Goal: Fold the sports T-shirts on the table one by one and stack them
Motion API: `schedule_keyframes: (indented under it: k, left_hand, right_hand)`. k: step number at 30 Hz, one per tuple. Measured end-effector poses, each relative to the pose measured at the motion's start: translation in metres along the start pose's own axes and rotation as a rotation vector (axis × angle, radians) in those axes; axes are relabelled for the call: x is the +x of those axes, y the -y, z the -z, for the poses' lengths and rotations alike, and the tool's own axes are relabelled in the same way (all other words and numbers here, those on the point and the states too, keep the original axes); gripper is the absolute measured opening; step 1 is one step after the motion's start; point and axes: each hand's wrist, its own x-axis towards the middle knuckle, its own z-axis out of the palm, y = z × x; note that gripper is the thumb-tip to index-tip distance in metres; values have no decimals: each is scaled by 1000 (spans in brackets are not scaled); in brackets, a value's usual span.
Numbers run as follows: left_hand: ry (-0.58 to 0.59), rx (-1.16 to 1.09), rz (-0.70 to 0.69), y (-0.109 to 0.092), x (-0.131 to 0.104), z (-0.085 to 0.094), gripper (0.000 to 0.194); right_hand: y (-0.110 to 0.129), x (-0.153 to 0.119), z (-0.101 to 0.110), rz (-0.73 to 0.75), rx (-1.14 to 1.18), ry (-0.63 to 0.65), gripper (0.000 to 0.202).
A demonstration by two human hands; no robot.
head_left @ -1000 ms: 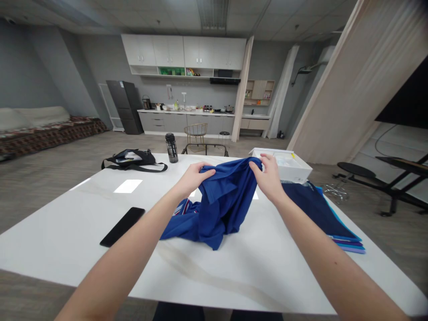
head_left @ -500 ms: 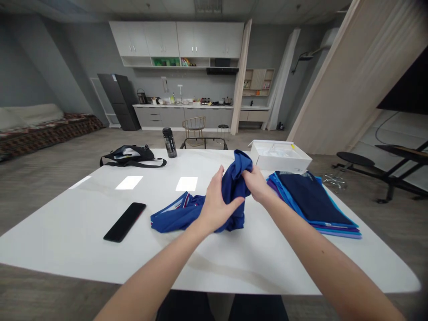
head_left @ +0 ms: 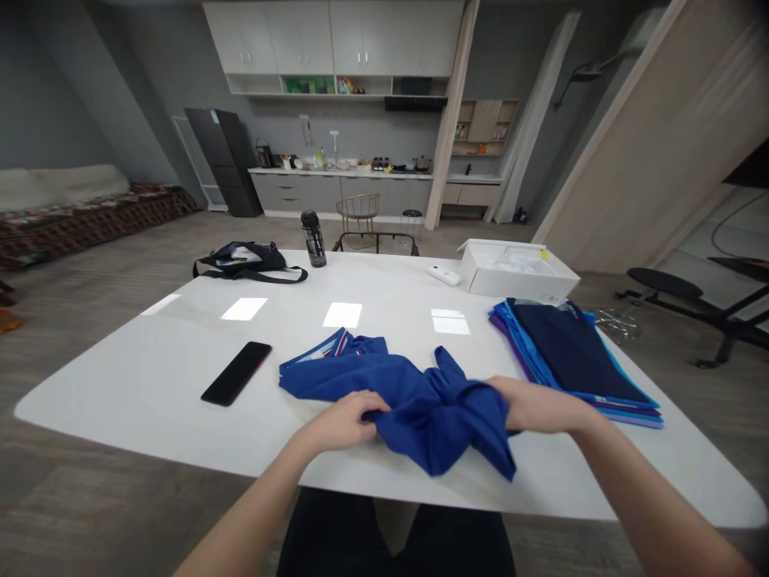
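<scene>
A crumpled blue garment (head_left: 414,393) with a red-and-white striped edge lies across the white table (head_left: 198,433) in front of me. My left hand (head_left: 348,420) pinches its near edge, thumb below and fingers on top. At the garment's right end, my right hand (head_left: 524,405) has hold of the bunched cloth, and its fingertips are hidden behind the fabric. The striped edge points left and rests on the tabletop.
To the left is a black phone (head_left: 237,373). Folded blue and purple clothes (head_left: 570,353) are stacked at the right, with a white box (head_left: 517,271) behind them. A small white device (head_left: 444,276), a dark bottle (head_left: 313,239) and a black bag (head_left: 249,260) stand farther back.
Both hands have come down nearer the table's front edge and moved apart, left hand leftward, right hand rightward. The raised, bunched garment is now lower and more spread out. The view has shifted slightly.
</scene>
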Motion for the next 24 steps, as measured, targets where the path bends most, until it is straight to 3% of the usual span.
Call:
schedule_keyframes:
  k: [1,3,5,6,8,10,12,16,19,21,24]
  left_hand:
    - [16,9,69,0,-7,2,28]
    - [-167,133,303,7,-14,10,34]
    - [-427,350,573,21,-15,18,53]
    - [-480,441,677,29,-13,22,59]
    - [-393,489,756,45,-9,28,53]
    - [-247,395,672,55,-6,31,33]
    - [-219,280,531,57,-9,32,23]
    - [-367,49,288,51,-33,27,20]
    - [-548,-276,234,49,-54,17,30]
    - [-744,-556,260,51,-62,8,44]
    - [-936,-934,267,53,-59,2,49]
  right_hand:
    - [-4,0,-14,-22,-64,191,27]
    - [-10,5,-45,-76,-179,444,29]
    - [-12,13,-72,-120,-317,501,32]
    - [-12,18,-82,-114,-356,514,36]
    - [-8,28,-95,-49,-344,544,48]
    - [-3,41,-99,26,-234,553,53]
    - [2,58,-98,70,-94,482,45]
    - [2,115,-95,140,88,33,30]
    - [-3,173,-96,142,94,-289,26]
    - [-7,211,-100,105,20,-332,37]
    - [-8,257,-111,-21,-238,-154,77]
